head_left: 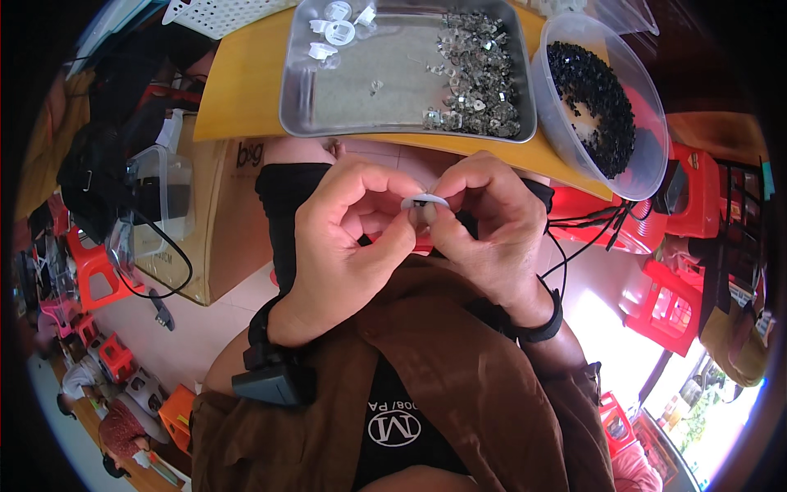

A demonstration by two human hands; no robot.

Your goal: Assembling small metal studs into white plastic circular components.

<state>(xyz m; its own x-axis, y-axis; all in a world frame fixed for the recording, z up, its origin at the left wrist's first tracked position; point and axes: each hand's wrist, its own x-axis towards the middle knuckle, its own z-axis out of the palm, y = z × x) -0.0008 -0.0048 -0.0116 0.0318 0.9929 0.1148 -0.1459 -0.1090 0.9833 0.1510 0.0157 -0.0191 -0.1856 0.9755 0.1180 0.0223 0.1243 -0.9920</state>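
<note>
Between my two hands, just in front of the table edge, is a small round white plastic part (427, 198) with a dark spot on its near side. My left hand (348, 238) pinches it from the left with thumb and fingertips. From the right, my right hand (492, 230) grips the same part, its thumb pressed at the dark spot. Several similar white plastic parts (339, 33) lie in the far left of a metal tray (287, 98). Many small metal pieces (484, 78) are heaped along the tray's right side.
The tray stands on a yellow table (238, 86). A clear round tub (648, 156) of small black pieces (602, 98) leans at its right edge. A white perforated basket (221, 12) is at the far left. A cardboard box (221, 213) and red stools (668, 303) stand around.
</note>
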